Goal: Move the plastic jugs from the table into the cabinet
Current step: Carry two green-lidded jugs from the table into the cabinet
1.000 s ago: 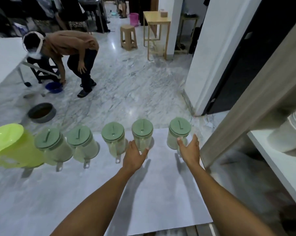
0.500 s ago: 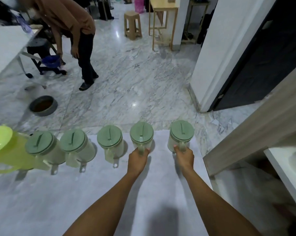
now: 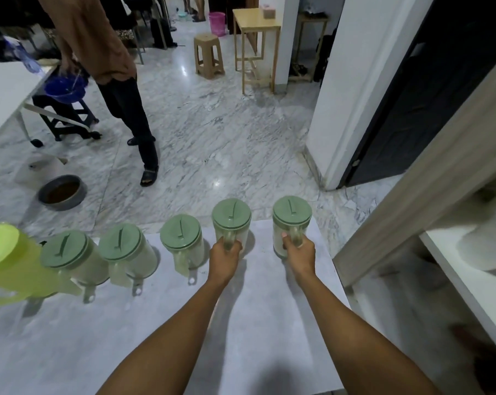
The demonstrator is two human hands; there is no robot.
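Observation:
Several clear plastic jugs with pale green lids stand in a row along the far edge of the grey table point(image 3: 155, 337). My right hand point(image 3: 299, 255) is closed around the handle of the rightmost jug point(image 3: 292, 216). My left hand point(image 3: 225, 256) grips the handle of the jug beside it point(image 3: 231, 219). Both jugs look slightly raised from the row. Three more jugs point(image 3: 181, 235) point(image 3: 121, 246) point(image 3: 64, 250) stand to the left, handles toward me. A lime green pitcher point(image 3: 4, 266) sits at the far left. The cabinet point(image 3: 440, 195) is open on the right.
The white cabinet shelf point(image 3: 469, 275) on the right holds a blurred white object point(image 3: 492, 243). A person point(image 3: 110, 67) stands on the marble floor beyond the table, holding a blue bowl point(image 3: 66, 86). A metal bowl point(image 3: 62, 192) lies on the floor.
Both hands went from open and reaching to closed on the two rightmost jugs' handles. The person behind stood up and lifted the blue bowl.

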